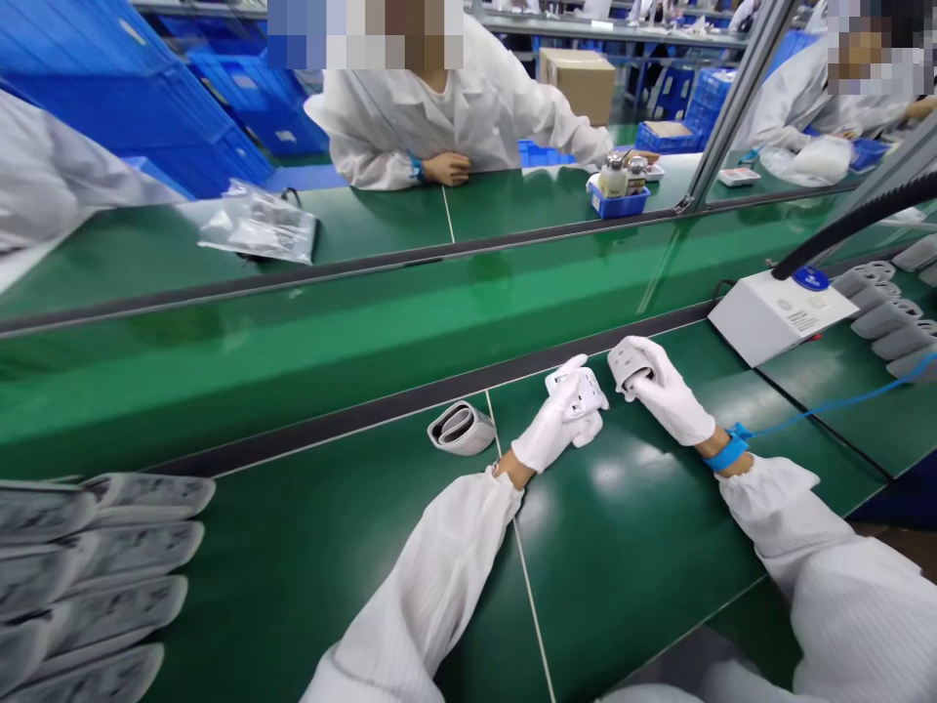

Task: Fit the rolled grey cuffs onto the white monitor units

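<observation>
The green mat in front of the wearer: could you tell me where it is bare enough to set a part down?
Bare: between grey cuff and stacked cuffs; below left hand and right hand. Crowded: by white box and cuff row.

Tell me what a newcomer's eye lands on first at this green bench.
Two white-gloved hands at the centre: the left hand holds a small white plastic device, the right hand a rolled grey cuff. Another rolled grey cuff lies on the green mat to their left. A blue wrist strap circles the right wrist, and flat grey cuffs are stacked at bottom left.
</observation>
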### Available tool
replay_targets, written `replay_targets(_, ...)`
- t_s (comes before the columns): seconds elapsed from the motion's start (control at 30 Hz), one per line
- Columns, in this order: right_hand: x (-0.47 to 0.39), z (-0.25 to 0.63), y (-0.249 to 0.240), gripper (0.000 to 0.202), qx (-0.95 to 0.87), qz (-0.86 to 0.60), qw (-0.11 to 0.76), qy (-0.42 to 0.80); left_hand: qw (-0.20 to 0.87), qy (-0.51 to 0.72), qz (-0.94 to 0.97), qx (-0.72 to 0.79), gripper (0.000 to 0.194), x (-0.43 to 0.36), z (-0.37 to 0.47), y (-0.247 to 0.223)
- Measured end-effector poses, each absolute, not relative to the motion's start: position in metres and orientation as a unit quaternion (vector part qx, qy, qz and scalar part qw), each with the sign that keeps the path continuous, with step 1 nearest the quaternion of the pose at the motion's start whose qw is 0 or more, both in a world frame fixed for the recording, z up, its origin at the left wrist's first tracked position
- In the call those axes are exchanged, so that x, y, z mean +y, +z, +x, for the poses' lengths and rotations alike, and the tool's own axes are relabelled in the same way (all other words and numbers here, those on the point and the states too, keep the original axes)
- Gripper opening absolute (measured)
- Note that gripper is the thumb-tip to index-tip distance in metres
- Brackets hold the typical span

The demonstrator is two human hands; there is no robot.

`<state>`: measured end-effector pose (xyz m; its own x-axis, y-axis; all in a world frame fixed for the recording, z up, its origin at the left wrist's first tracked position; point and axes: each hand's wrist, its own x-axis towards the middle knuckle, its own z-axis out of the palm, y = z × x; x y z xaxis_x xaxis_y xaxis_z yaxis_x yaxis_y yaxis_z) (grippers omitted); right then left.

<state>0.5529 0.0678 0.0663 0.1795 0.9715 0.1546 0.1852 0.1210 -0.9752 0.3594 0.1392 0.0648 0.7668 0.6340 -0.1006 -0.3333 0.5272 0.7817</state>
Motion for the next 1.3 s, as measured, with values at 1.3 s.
replay_targets(1.3, 0.049, 0.53, 0.079, 0.089, -0.605, -0.551, 0.483, 0.312, 0.844, 0.248, 0.417, 0.229, 0.093, 0.121, 0.337, 0.07)
